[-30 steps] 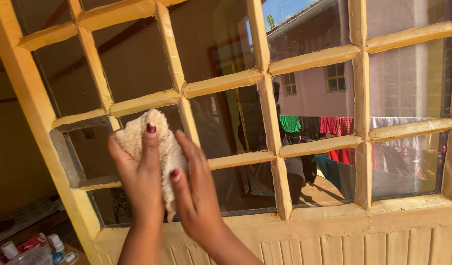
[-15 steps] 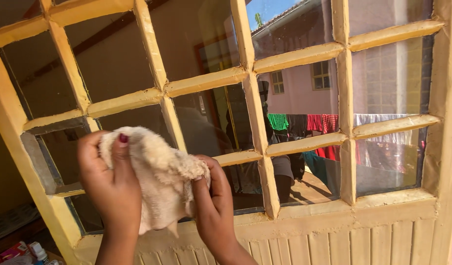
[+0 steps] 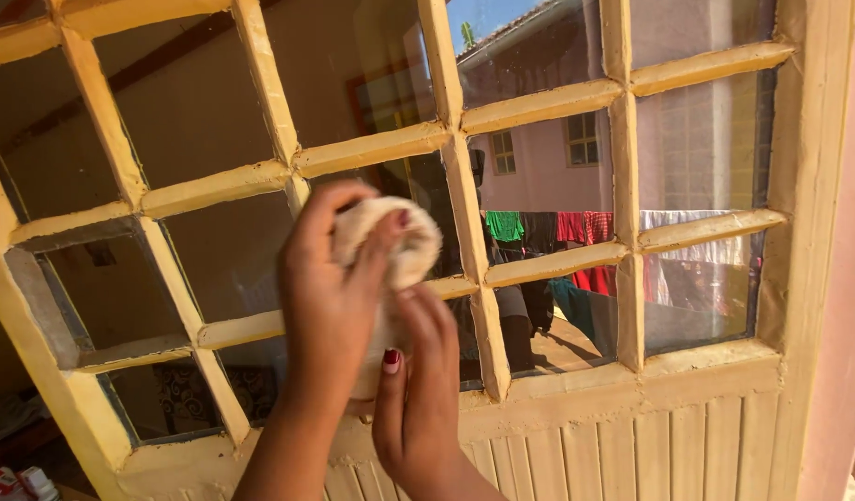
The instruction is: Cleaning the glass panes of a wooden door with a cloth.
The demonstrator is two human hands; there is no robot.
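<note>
My left hand (image 3: 327, 283) grips a fluffy cream cloth (image 3: 404, 239), bunched into a ball, and holds it against a glass pane of the yellow wooden window frame (image 3: 372, 148), close to the centre upright bar. Just below, my right hand (image 3: 420, 399) is closed on the cloth's lower end, with one red-painted nail showing. The part of the cloth between the two hands is hidden.
The window has several small panes split by thick yellow bars, and the glass reflects a pink building and a line of coloured laundry (image 3: 576, 227). A ribbed yellow panel (image 3: 631, 436) runs below. Small bottles (image 3: 19, 482) sit at the bottom left, and a pink wall (image 3: 845, 325) stands on the right.
Both hands have moved right and upward with the cloth, from the lower-left pane to the pane beside the centre bar. The loose cloth is now bunched into a ball.
</note>
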